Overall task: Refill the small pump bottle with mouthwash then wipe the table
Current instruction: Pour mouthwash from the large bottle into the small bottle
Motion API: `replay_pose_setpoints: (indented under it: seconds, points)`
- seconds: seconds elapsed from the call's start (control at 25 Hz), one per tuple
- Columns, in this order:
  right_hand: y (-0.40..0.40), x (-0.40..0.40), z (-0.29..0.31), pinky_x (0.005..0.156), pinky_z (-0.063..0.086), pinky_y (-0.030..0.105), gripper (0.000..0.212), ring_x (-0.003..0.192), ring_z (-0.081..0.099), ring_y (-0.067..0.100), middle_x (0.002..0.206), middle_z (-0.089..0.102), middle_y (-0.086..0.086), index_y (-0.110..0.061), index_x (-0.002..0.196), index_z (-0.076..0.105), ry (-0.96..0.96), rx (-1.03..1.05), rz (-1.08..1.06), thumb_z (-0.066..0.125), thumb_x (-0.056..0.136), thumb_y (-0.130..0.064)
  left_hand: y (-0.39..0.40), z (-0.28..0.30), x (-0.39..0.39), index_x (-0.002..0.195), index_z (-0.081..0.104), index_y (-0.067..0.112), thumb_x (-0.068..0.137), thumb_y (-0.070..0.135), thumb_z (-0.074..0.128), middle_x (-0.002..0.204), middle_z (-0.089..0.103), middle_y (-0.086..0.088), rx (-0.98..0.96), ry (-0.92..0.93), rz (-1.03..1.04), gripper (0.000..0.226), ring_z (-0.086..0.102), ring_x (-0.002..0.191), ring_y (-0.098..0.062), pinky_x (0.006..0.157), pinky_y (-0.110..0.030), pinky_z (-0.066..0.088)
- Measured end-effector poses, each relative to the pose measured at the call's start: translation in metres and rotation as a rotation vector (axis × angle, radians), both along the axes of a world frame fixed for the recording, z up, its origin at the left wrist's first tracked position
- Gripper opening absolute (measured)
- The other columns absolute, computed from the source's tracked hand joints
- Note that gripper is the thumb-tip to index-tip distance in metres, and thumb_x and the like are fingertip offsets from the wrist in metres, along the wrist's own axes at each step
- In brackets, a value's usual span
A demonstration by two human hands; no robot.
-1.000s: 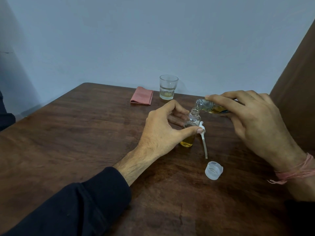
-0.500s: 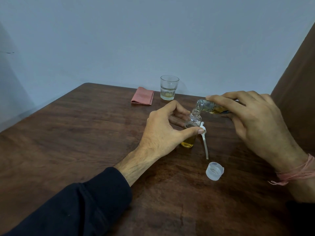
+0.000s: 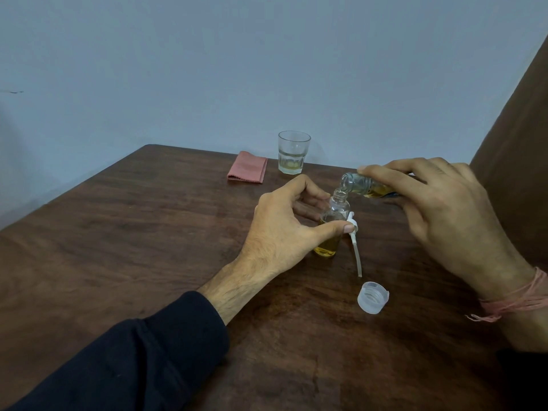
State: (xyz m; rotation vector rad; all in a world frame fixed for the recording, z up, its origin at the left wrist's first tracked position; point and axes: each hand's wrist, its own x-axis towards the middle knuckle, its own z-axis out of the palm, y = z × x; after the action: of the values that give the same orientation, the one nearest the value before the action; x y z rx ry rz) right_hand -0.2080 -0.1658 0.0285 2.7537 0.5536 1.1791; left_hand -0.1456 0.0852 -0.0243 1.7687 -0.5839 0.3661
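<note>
Pump bottle (image 3: 332,229) stands upright on the table (image 3: 148,232), its neck uncapped so liquid can go in; yellow mouthwash fills only its lower part. Left hand (image 3: 284,229) curls thumb and fingers round the bottle, likely to steady so light a thing under the stream. Right hand (image 3: 439,215) grips the mouthwash bottle (image 3: 364,185) tipped nearly flat, mouth just above the small neck, probably to keep the pour narrow. Pump head (image 3: 354,247) with its tube and a clear cap (image 3: 373,297) lie just beside, and a pink cloth (image 3: 247,167) by a glass (image 3: 293,152) waits farther back. Most of the tipped bottle is hidden under the fingers, and the stream itself is hard to make out
</note>
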Motion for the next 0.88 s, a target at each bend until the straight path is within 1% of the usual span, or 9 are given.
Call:
replay_pose_setpoints:
  seconds: [0.08,0.4,0.88]
  points:
    - [-0.0006,0.0009,-0.0004,0.095,0.046,0.056,0.069,0.118,0.066,0.037,0.134,0.071,0.006,-0.031,0.158,0.059,-0.002,-0.002,0.0,0.071,0.098,0.002,-0.0003,0.0,0.0004,0.104,0.076,0.034,0.069,0.053,0.109,0.101,0.084,0.019,0.003,-0.007,0.001,0.051,0.082,0.092,0.003,0.079,-0.015,0.065]
    - [-0.0008,0.0023,-0.0009,0.095,0.046,0.057,0.07,0.118,0.066,0.038,0.133,0.071,0.008,-0.03,0.157,0.059,-0.013,-0.007,0.004,0.071,0.096,0.004,0.0008,0.0003,0.0005,0.103,0.075,0.037,0.069,0.056,0.108,0.101,0.084,0.018,0.007,-0.002,0.006,0.051,0.082,0.092,0.002,0.082,-0.025,0.069]
    - [-0.0008,0.0009,0.0003,0.095,0.047,0.058,0.072,0.119,0.066,0.039,0.134,0.071,0.01,-0.03,0.157,0.058,-0.009,-0.008,-0.001,0.073,0.095,0.004,-0.0004,-0.0003,-0.0003,0.103,0.075,0.036,0.069,0.055,0.108,0.102,0.084,0.019,0.0,-0.001,0.001,0.051,0.083,0.092,0.0,0.083,-0.028,0.07]
